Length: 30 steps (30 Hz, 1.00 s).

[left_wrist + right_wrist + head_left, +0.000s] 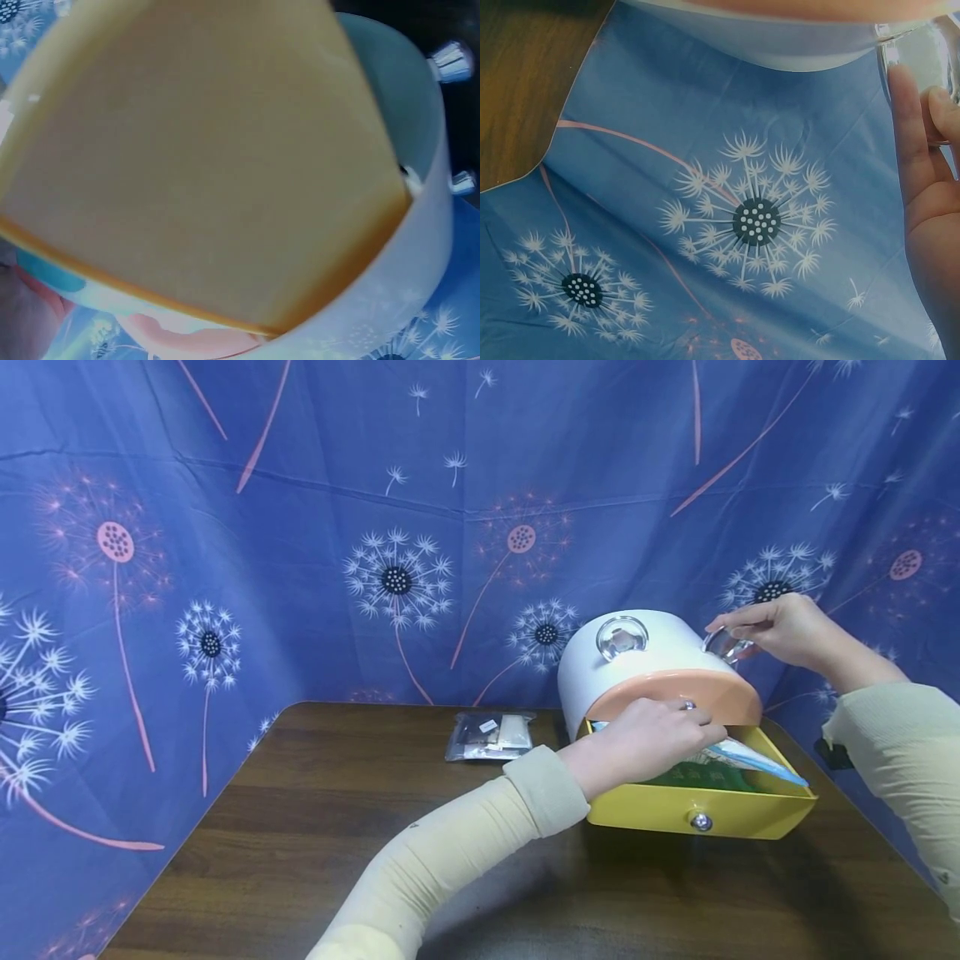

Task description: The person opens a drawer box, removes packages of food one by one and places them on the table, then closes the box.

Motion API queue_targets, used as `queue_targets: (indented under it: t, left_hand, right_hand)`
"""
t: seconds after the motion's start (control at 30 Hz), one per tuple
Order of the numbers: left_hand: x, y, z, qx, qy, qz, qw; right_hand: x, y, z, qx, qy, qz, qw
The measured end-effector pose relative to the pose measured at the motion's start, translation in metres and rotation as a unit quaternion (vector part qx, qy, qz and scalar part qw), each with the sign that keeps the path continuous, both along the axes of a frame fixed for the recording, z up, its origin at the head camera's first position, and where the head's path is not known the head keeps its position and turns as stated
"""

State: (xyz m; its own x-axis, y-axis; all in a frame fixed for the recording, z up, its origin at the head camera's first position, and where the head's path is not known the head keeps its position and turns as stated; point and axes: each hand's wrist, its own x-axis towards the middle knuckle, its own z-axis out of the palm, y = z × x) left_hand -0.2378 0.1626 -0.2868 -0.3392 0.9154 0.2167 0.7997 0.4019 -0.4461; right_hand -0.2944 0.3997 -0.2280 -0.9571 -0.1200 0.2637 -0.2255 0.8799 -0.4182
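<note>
A white rounded storage box (667,647) has its yellow drawer (637,808) pulled out toward me. Over this drawer is my left hand (645,739), its curled fingers gripping a blue-and-white packet (757,762) that slants across the opening. Beneath the packet lies something green (708,777). The fingertips are hidden from above; the left wrist view mostly shows the drawer's underside (202,165). With thumb and fingers, my right hand (795,631) pinches the shiny round ear (718,645) at the box's upper right.
Above the open drawer is an orange drawer front (723,693) with a silver knob (689,705). A second shiny ear (622,637) stands on the box's left. On the wooden table (337,810), a clear bag (491,737) lies left of the box. Blue dandelion cloth (300,568) hangs behind.
</note>
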Motion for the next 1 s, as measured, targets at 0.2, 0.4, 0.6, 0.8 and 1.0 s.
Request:
queue_targets:
  t: [0.2,0.4,0.6,0.8,1.0]
  left_hand:
    - [0.011,-0.003,0.009,0.012,0.004,0.013,0.9998]
    - [0.020,-0.009,0.017,0.035,0.023,0.013,0.9991]
    - [0.027,-0.014,0.024,0.053,0.049,0.007,0.9973]
    - [0.030,-0.021,0.025,0.116,0.121,-0.046,0.9848]
    - [0.033,-0.031,0.030,0.161,0.180,-0.088,0.9664]
  right_hand:
    - [0.001,0.000,0.001,0.005,0.001,0.000,1.000]
    - [0.001,0.000,0.001,0.006,0.007,0.002,1.000]
    - [0.001,-0.001,0.000,0.008,0.009,0.004,1.000]
    - [0.002,-0.001,0.000,0.005,0.008,0.005,1.000]
    - [0.002,-0.001,0.001,0.002,0.006,0.006,1.000]
